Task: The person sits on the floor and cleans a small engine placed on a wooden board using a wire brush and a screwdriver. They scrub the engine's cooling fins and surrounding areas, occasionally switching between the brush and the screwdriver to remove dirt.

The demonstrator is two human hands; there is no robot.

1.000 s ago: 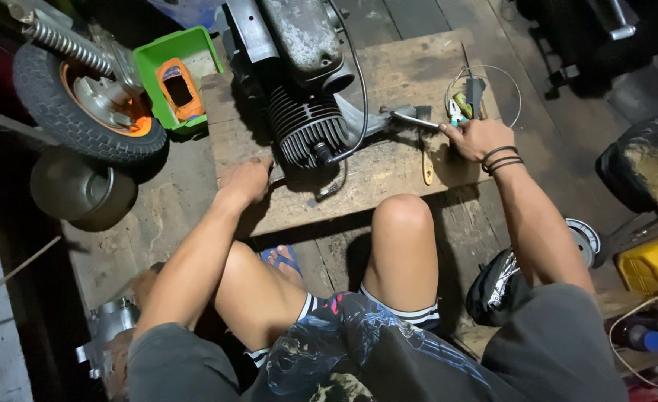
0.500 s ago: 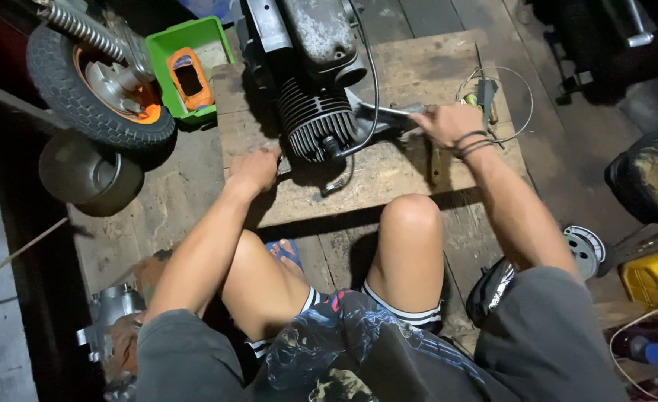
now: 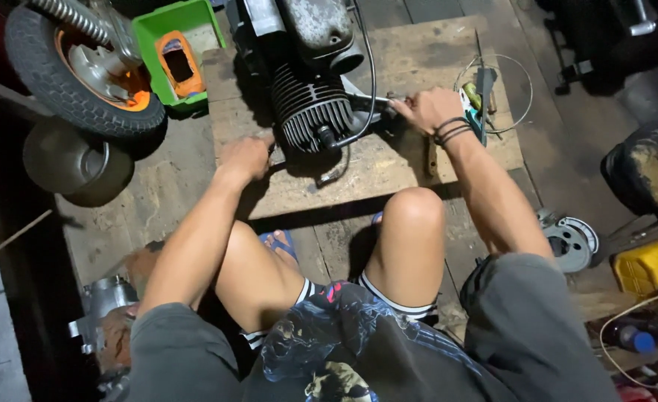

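Note:
A small finned engine (image 3: 310,104) lies on a wooden board (image 3: 388,167) in front of my knees. My left hand (image 3: 246,156) rests closed at the engine's left lower side, on a small metal part I cannot make out. My right hand (image 3: 426,110) grips a metal tool (image 3: 370,103) that reaches to the engine's right side. A black cable (image 3: 370,71) curves over the engine to its front. Black bands circle my right wrist.
A wheel with a tyre (image 3: 76,71) and a green tray (image 3: 180,48) holding an orange part lie at the upper left. Pliers and a wire loop (image 3: 493,82) lie on the board's right. A round metal plate (image 3: 571,242) and yellow box (image 3: 649,264) sit at the right.
My right hand has moved left along the board, from the pliers to the engine's right side, with the tool. The left hand stayed by the engine.

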